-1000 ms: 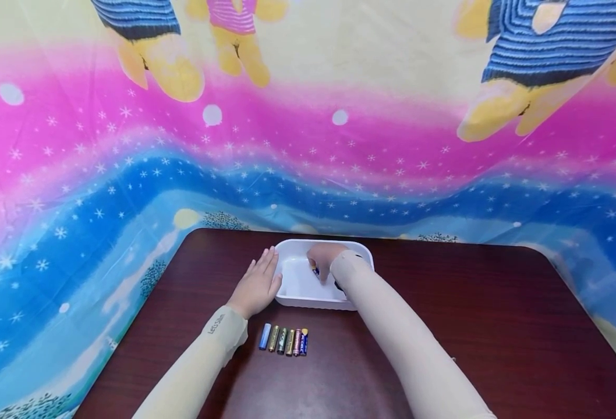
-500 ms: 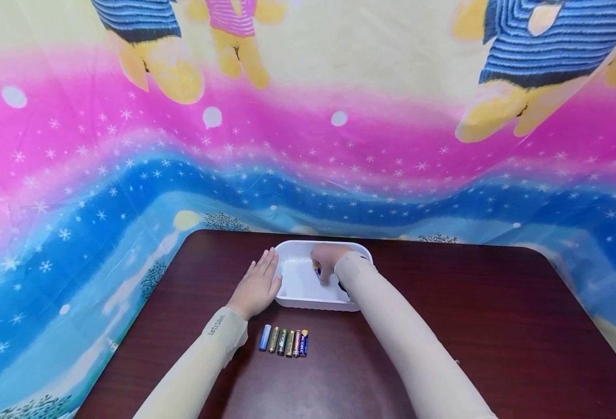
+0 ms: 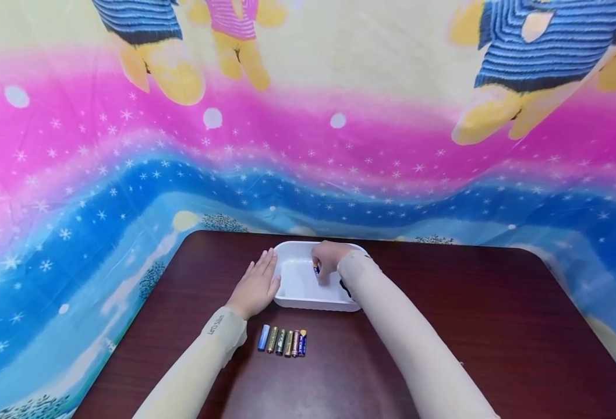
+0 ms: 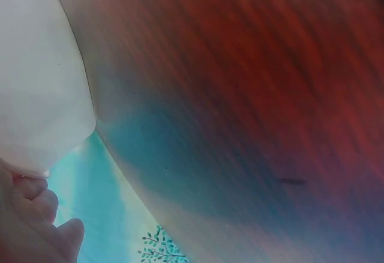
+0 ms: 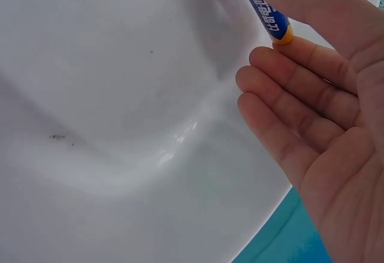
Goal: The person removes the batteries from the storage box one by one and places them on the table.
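My right hand [image 3: 329, 259] is over the white plastic tray [image 3: 297, 304], pinching a blue battery with an orange end [image 5: 271, 15] between thumb and fingers. The right wrist view shows the tray's inner wall beside that hand, with its other fingers loosely bent. My left hand [image 3: 252, 291] rests with extended fingers against the tray's left side. In the left wrist view only part of the left hand's fingers [image 4: 39, 215] shows beside the tray's white side [image 4: 42, 77]. Nearer me, several batteries [image 3: 289, 343] lie side by side in a row on the table.
The dark reddish-brown table [image 3: 475, 326] extends to both sides of the tray. Behind its far edge hangs a colourful cloth [image 3: 297, 151] with bears and snowflakes. Pale sleeves [image 3: 402, 331] cover both forearms.
My right hand, with the blue battery in it, has shifted slightly to the right and up inside the tray view. The left hand and the row of batteries have stayed in place.
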### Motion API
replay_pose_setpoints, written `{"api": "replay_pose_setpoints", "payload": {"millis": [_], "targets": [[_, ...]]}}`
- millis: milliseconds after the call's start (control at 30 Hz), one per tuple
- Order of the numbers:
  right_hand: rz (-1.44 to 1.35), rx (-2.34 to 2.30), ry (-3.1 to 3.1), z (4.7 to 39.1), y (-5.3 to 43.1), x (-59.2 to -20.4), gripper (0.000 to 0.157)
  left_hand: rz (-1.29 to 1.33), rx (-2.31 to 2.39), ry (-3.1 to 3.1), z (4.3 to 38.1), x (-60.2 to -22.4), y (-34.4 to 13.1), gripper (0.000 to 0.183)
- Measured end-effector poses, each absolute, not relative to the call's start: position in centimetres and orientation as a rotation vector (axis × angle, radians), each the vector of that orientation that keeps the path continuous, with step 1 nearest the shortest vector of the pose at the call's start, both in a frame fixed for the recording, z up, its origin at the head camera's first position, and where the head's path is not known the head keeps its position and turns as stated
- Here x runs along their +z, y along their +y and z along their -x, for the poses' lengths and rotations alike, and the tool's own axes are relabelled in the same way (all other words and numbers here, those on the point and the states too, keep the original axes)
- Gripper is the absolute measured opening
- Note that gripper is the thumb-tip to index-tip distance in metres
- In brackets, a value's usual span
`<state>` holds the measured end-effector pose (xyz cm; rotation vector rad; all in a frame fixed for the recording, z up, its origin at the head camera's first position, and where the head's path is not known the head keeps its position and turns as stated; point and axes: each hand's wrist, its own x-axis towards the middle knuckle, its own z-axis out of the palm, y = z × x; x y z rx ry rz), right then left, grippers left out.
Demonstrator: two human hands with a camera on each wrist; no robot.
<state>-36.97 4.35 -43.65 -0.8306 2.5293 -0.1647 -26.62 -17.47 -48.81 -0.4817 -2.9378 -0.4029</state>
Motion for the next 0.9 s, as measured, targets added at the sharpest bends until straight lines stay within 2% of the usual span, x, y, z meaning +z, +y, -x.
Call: {"api": "replay_pose_setpoints", "payload": {"millis": [900], "targets": [[0.964, -0.350, 2.625, 34.9, 6.3, -41.0, 0.041, 0.496, -0.401, -2.922, 26.7, -49.0, -17.5, 0.058]]}}
